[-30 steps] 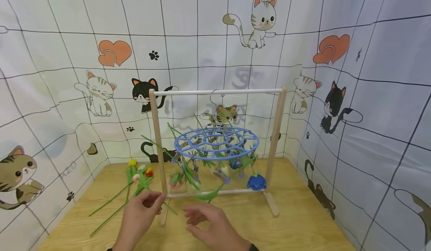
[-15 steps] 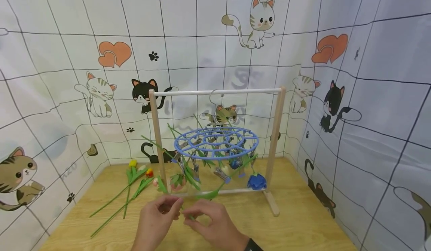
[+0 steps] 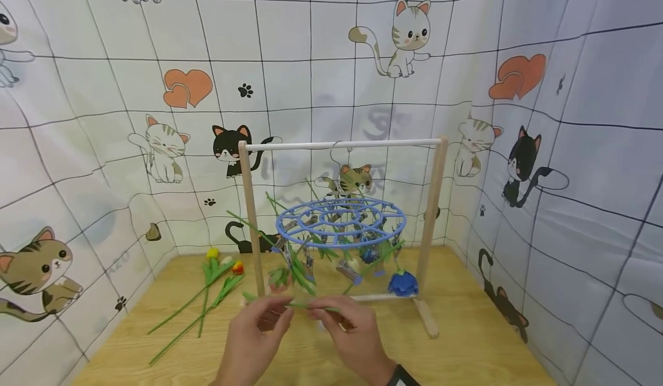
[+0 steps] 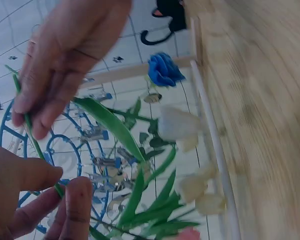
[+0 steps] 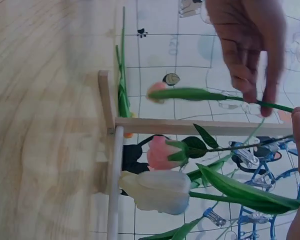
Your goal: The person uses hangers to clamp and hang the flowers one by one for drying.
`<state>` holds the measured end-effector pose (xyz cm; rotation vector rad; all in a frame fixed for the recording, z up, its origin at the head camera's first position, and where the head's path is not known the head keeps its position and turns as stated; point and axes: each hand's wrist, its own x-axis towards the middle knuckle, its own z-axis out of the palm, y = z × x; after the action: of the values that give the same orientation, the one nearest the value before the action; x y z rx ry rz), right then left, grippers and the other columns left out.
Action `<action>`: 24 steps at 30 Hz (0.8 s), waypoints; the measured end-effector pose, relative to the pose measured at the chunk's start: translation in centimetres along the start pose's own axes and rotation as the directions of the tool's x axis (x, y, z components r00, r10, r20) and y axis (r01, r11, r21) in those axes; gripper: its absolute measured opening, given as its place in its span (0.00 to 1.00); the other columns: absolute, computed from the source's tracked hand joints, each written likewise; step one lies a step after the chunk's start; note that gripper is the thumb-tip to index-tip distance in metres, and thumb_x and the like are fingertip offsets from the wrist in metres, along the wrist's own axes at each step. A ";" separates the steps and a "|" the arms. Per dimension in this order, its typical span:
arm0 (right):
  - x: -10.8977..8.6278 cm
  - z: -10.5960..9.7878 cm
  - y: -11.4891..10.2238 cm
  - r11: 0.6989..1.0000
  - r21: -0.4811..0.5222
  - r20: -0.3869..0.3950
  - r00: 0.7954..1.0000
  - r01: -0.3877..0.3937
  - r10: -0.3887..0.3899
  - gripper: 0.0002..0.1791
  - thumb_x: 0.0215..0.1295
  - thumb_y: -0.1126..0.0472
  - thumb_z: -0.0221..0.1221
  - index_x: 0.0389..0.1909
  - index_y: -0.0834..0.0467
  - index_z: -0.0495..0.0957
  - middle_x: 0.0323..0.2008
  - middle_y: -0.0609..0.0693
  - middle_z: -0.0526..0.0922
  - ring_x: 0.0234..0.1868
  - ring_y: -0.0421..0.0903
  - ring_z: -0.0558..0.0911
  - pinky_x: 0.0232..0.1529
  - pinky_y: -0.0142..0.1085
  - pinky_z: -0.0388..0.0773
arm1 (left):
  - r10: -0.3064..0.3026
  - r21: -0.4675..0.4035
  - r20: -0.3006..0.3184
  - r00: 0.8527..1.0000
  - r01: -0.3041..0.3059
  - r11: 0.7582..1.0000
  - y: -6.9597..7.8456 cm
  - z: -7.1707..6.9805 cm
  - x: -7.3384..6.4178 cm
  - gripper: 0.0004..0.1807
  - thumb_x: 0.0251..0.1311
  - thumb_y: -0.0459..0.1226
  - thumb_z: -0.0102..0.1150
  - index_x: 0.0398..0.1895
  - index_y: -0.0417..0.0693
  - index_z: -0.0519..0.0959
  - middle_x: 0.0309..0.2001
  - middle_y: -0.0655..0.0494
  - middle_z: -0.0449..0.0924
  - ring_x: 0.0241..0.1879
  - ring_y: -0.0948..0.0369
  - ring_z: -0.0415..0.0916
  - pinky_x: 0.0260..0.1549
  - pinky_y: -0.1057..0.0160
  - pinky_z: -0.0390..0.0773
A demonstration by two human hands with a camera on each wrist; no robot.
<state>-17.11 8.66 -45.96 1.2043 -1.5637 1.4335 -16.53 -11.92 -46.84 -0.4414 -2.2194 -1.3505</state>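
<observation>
Both hands hold one artificial tulip with a pink bloom (image 5: 156, 93) and a green leaf, stretched sideways in front of the rack. My left hand (image 3: 259, 334) pinches its green stem (image 4: 36, 145) between thumb and fingers, nearer the bloom. Farther along, toward the stem's bare end, my right hand (image 3: 354, 328) holds it between thumb and fingers. Behind the hands hangs a round blue clip hanger (image 3: 339, 244), with several flowers clipped on, among them a blue flower (image 3: 403, 283), a pink rose (image 5: 162, 153) and a white tulip (image 5: 162, 192).
A wooden rack (image 3: 433, 202) with a white top bar (image 3: 300, 145) carries the hanger. Left of it, several tulips lie on the wooden table (image 3: 129, 351), with a yellow bloom (image 3: 213, 253) and a red-orange bloom (image 3: 237, 267). Cat-printed cloth (image 3: 290, 87) encloses the table behind and at the sides.
The left hand has moved right with the tulip, away from the flowers on the table. The right hand has come to the stem and now holds it; the stem has swung toward level.
</observation>
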 end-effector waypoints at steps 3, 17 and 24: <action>0.1 -0.9 0.1 0.999 0.032 -0.036 0.999 -0.006 0.007 0.20 0.62 0.84 0.57 0.53 0.67 0.79 0.43 0.61 0.84 0.39 0.50 0.87 0.29 0.36 0.84 | 0.127 0.103 -0.039 0.991 -0.122 0.987 -0.7 -0.1 0.4 0.20 0.58 0.33 0.73 0.46 0.70 0.82 0.35 0.67 0.76 0.26 0.69 0.76 0.24 0.69 0.80; 1.3 -3.0 -1.2 0.998 0.067 -0.071 0.997 0.017 -0.012 0.19 0.59 0.86 0.58 0.49 0.70 0.78 0.40 0.62 0.82 0.35 0.52 0.86 0.32 0.41 0.85 | 0.491 0.138 -0.014 0.871 -0.485 0.864 -0.6 0.0 1.7 0.16 0.53 0.32 0.75 0.40 0.63 0.84 0.38 0.69 0.78 0.24 0.74 0.67 0.28 0.76 0.73; 1.7 -3.2 -1.4 0.998 0.056 -0.037 0.999 0.005 -0.003 0.21 0.54 0.87 0.60 0.48 0.70 0.79 0.41 0.64 0.84 0.37 0.55 0.86 0.35 0.44 0.85 | 0.579 0.020 -0.019 0.815 -0.579 0.815 2.3 1.4 2.2 0.18 0.51 0.30 0.75 0.43 0.59 0.85 0.37 0.65 0.78 0.23 0.72 0.64 0.26 0.74 0.71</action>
<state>-16.68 11.55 -43.42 1.2061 -1.5044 1.4978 -17.51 -9.55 -44.48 -0.9981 -1.8401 -0.9946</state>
